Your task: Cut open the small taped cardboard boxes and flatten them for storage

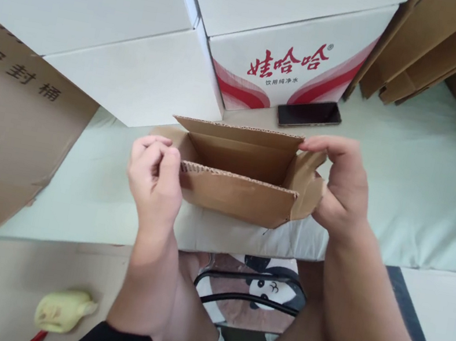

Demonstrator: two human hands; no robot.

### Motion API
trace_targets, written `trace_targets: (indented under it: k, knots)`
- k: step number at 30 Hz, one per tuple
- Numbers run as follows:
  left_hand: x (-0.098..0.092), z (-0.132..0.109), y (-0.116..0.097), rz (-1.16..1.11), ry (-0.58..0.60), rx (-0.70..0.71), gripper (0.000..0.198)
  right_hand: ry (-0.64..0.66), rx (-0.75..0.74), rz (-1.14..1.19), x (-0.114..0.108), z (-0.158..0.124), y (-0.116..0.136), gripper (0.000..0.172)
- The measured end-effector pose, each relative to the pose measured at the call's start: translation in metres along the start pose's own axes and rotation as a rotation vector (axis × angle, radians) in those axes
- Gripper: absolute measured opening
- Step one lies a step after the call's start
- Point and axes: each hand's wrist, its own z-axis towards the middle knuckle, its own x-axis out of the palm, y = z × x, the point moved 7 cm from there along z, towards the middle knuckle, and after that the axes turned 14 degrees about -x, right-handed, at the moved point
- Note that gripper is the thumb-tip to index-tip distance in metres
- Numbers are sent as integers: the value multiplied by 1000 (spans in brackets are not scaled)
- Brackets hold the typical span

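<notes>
A small brown cardboard box (pixel 232 198) with its top open is held between my two hands over the front edge of the cloth-covered surface (pixel 105 190). The inside that shows is bare cardboard. My left hand (pixel 155 175) is closed on the box's left end, thumb and fingers pinching the near flap's corner. At the right end, my right hand (pixel 342 185) grips the box, the index finger on the far flap's corner and the thumb partly hidden by the bent side flap (pixel 308 187).
Behind stand stacked white cartons (pixel 139 72) and a carton with red lettering (pixel 299 65). A phone (pixel 309 114) lies before it. A large brown carton (pixel 8 138) is at left, folded cardboard (pixel 435 48) at upper right. A yellow bottle (pixel 64 311) lies on the floor.
</notes>
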Motion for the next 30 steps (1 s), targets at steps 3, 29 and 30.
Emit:
trace_targets:
  k: [3, 29, 30]
  knots:
    - [-10, -1, 6, -209, -53, -45, 41, -79, 95, 155, 3, -6, -6, 32]
    - [-18, -2, 22, -41, -82, -56, 14, 3, 104, -180, 27, -3, 4, 19]
    - [-19, -3, 23, -26, -111, -62, 18, 21, 93, -197, 28, -2, 6, 17]
